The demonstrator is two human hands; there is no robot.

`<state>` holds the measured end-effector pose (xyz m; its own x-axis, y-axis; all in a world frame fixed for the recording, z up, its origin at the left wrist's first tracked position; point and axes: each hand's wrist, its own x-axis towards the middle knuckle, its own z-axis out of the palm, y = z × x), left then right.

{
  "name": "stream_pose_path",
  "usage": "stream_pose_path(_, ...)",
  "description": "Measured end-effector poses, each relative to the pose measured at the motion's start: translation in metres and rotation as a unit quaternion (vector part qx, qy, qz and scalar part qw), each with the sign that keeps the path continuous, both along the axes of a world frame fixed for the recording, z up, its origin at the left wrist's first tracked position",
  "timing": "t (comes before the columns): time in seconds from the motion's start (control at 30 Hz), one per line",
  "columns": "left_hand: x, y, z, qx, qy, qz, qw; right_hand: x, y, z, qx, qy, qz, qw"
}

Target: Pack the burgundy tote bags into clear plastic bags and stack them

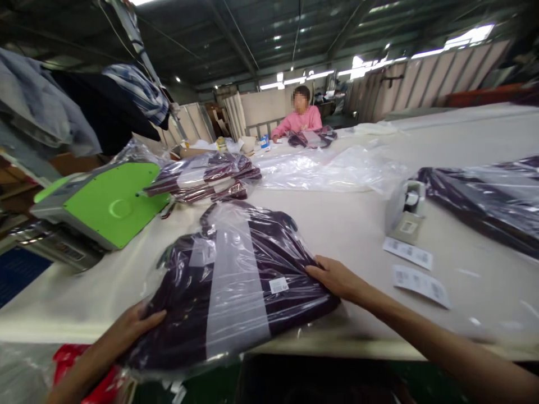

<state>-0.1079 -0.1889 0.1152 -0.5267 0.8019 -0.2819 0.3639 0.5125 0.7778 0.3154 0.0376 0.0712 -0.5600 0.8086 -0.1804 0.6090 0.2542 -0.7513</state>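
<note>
A dark garment in a clear plastic bag (177,297) lies at the table's near edge, its lower part over the edge. A pale strip runs down its middle, and a small white label (278,285) sits right of the strip. My left hand (137,325) grips the bag's left side, thumb on top and the other fingers mostly hidden. At the bag's right side, my right hand (332,275) pinches the plastic and garment between thumb and fingers.
Bagged garments (202,174) are stacked behind, near a green machine (120,205). Clear plastic bags (328,168) lie mid-table. On the right are a small box (406,210), label sheets (421,285) and more bagged garments (497,196). A person in pink (306,119) is across the table (353,219).
</note>
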Motion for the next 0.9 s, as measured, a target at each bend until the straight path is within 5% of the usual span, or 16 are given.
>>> stream_pose_path(0.07, -0.013, 0.048, 0.018, -0.023, -0.026, -0.105, 0.994, 0.008, -0.017, -0.006, -0.053, 0.061, -0.031, 0.996)
stream_pose_path(0.13, -0.023, 0.091, 0.029, -0.018, 0.05, -0.166, 0.985, 0.01, -0.035, -0.011, -0.123, 0.135, -0.051, 0.982)
stream_pose_path(0.3, -0.022, 0.148, 0.027, -0.033, 0.282, -0.272, 0.92, 0.015, -0.081, -0.027, -0.323, 0.25, -0.062, 0.911)
stream_pose_path(0.4, -0.006, 0.163, 0.026, -0.046, 0.384, -0.291, 0.875, 0.008, -0.102, -0.031, -0.34, 0.28, -0.066, 0.895)
stream_pose_path(0.5, 0.015, 0.186, 0.042, 0.003, 0.503, -0.264, 0.823, -0.007, -0.106, -0.025, -0.321, 0.277, -0.064, 0.903)
stream_pose_path(0.57, 0.033, 0.202, 0.055, 0.049, 0.545, -0.237, 0.803, -0.011, -0.096, -0.01, -0.32, 0.223, -0.005, 0.921)
stream_pose_path(0.63, 0.055, 0.208, 0.06, 0.089, 0.54, -0.239, 0.802, -0.005, -0.077, 0.013, -0.206, 0.158, 0.04, 0.965)
stream_pose_path(0.7, 0.084, 0.197, 0.054, 0.12, 0.507, -0.282, 0.806, 0.005, -0.049, 0.036, 0.039, 0.126, 0.038, 0.991)
stream_pose_path(0.8, 0.133, 0.152, 0.023, 0.182, 0.443, -0.358, 0.802, 0.012, 0.0, 0.061, 0.33, 0.092, 0.088, 0.935)
stream_pose_path(0.9, 0.17, 0.102, -0.016, 0.24, 0.411, -0.381, 0.793, 0.003, 0.039, 0.066, 0.375, -0.008, 0.228, 0.899)
